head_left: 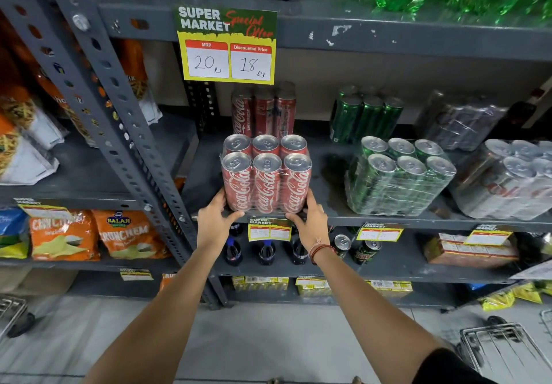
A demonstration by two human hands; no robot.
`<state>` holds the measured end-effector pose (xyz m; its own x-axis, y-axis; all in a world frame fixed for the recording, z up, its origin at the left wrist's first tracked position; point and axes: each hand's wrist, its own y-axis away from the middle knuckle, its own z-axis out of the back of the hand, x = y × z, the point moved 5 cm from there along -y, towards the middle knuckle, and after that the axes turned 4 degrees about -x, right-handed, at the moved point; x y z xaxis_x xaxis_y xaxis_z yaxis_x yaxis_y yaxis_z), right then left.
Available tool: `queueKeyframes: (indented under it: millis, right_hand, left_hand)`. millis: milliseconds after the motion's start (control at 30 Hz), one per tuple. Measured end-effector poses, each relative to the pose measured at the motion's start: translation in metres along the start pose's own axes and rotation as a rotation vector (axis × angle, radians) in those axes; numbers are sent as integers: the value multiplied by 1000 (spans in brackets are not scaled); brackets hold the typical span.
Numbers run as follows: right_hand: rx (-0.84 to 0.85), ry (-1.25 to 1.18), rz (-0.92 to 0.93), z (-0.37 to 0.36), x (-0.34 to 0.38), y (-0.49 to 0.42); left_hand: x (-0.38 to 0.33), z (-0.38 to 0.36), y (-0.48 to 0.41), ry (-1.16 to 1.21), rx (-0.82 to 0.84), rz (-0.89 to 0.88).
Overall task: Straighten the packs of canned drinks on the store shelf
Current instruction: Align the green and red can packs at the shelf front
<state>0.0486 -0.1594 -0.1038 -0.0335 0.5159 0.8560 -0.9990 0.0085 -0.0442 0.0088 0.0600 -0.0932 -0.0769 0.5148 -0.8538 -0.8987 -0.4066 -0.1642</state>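
At the front edge of the grey metal shelf (337,204), both hands are clamped on the red cola six-pack (267,180). The left hand (216,222) wraps the bottom left corner and the right hand (310,224) wraps the bottom right, with thumbs across the front and fingers curled round the sides. So that's a proper grip on both sides, not just a flat push. The right wrist has a red thread band (321,249) on it.

The shelf is a slotted steel rack with a yellow price sign (227,44) hanging from the level above. Orange snack bags (128,234) sit in the next bay to the left, and there's pale tiled floor (268,339) below. A wet-looking patch shows on the shelf just right of the pack.

The cans stand upright, three wide and two deep, with the wide side and logos facing out, roughly square to the shelf edge. The green six-pack (397,177) to the right sits twisted at an angle, and the silver pack (513,180) past it is skewed too. Another red pack (263,112) stands behind.
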Motion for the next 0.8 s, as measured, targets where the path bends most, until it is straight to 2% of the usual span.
queueKeyframes:
  millis: [267, 533, 633, 733, 800]
  right_hand:
    - [43, 35, 0, -1, 5, -1]
    - [53, 26, -102, -4, 13, -6]
    - [71, 65, -104, 1, 17, -5]
    - [72, 135, -22, 8, 22, -4]
    - [57, 211, 41, 22, 31, -1]
  left_hand:
    - [-4, -1, 0, 21, 4, 26]
    - [-8, -6, -2, 7, 8, 98]
    - [-10, -5, -3, -70, 7, 125]
    - [-23, -3, 1, -164, -14, 144]
    - [-38, -2, 6, -310, 6, 198]
